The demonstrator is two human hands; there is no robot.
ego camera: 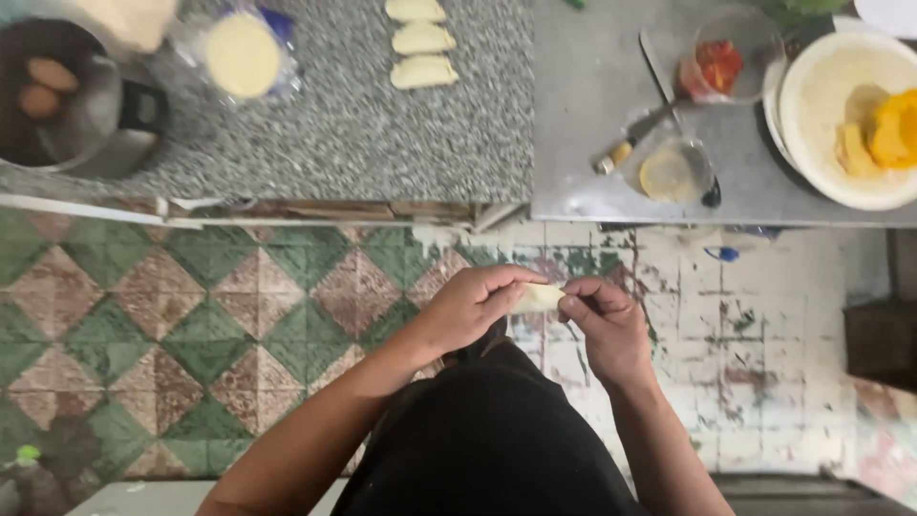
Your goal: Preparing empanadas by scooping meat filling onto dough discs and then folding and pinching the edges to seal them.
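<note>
The left hand (pixel 473 304) and right hand (pixel 604 320) meet above the tiled floor (pixel 191 315), both closed in a pinch on a small pale piece of dough (pixel 539 297) held between their fingertips, well below the counter edge. On the speckled counter (pixel 363 124) lie three folded dumplings (pixel 420 40) in a row. To the left stands a metal pot (pixel 67 105) holding two eggs (pixel 43 86).
</note>
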